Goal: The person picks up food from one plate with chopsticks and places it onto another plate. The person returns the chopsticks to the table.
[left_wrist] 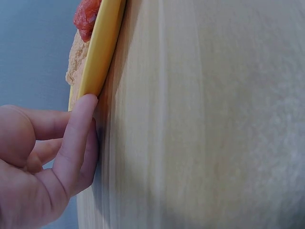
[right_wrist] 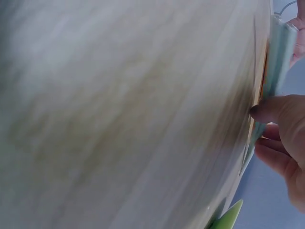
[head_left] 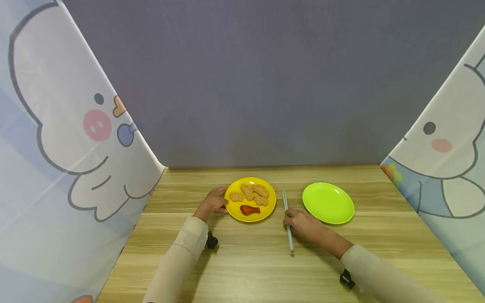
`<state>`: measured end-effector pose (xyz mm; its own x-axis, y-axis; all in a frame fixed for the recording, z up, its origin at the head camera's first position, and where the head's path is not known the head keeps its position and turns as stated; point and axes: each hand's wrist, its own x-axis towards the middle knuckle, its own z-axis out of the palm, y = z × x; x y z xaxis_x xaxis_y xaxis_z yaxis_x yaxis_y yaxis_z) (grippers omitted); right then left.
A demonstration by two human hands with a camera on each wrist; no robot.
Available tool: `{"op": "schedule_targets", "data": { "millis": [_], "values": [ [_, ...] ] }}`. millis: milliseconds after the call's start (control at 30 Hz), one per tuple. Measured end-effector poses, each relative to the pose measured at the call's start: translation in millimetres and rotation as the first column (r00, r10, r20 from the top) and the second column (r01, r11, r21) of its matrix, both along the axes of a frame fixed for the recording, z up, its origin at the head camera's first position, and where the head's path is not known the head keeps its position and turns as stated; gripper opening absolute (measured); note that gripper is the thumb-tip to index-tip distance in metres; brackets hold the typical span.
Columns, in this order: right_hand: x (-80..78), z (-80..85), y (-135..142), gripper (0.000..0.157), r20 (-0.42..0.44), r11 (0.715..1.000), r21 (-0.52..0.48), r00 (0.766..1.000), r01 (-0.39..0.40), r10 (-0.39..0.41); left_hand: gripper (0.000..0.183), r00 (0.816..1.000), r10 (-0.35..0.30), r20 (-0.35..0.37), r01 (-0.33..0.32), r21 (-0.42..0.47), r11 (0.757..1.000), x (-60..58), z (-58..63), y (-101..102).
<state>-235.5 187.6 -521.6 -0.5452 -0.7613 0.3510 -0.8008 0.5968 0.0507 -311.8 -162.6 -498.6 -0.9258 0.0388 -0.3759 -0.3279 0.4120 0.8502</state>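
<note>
At the left rim of a yellow plate (head_left: 251,182), my left hand (head_left: 216,200) pinches the edge between thumb and fingers; the left wrist view shows the plate's rim (left_wrist: 102,52) at the fingertips. On that plate lie a red-brown chicken drumstick (head_left: 250,210) and several tan fried pieces (head_left: 248,192). My right hand (head_left: 303,225) pinches slim pale blue-green chopsticks (head_left: 290,240) near the middle. They lie lengthwise, low over the table, and look plastic-wrapped in the right wrist view, where the thumb and fingers (right_wrist: 274,155) close around them. A bare lime-green plate (head_left: 328,203) is right of the chopsticks.
The wood-grain table (head_left: 246,269) ends at a grey back panel (head_left: 265,84). Cartoon-printed cloth walls stand at the left (head_left: 57,126) and right (head_left: 451,168). Black wrist camera mounts (head_left: 211,240) hang under both sleeves.
</note>
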Motion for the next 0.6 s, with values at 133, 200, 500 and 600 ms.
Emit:
{"op": "schedule_targets", "data": {
  "millis": [133,200,500,600],
  "values": [
    [-0.5,0.0,1.2,0.021,-0.002,0.999,0.0,0.999,-0.038,0.038,0.066,1.0,0.001,-0.001,-0.001,-0.001,1.0,0.2,-0.5,0.0],
    [-0.2,0.5,2.6,0.022,0.012,0.999,0.009,0.999,-0.039,0.039,0.065,1.0,0.001,-0.001,-0.001,0.003,1.0,0.3,-0.5,0.3],
    [-0.4,0.3,8.4,0.023,0.081,0.999,0.027,0.996,-0.036,0.034,0.066,1.0,0.002,0.01,-0.002,0.004,1.0,0.4,1.0,0.4],
    [-1.7,-1.0,8.7,0.023,0.081,0.999,0.024,0.996,-0.034,0.032,0.066,1.0,0.003,0.011,-0.003,0.002,1.0,0.1,1.8,0.4]
  ]
}}
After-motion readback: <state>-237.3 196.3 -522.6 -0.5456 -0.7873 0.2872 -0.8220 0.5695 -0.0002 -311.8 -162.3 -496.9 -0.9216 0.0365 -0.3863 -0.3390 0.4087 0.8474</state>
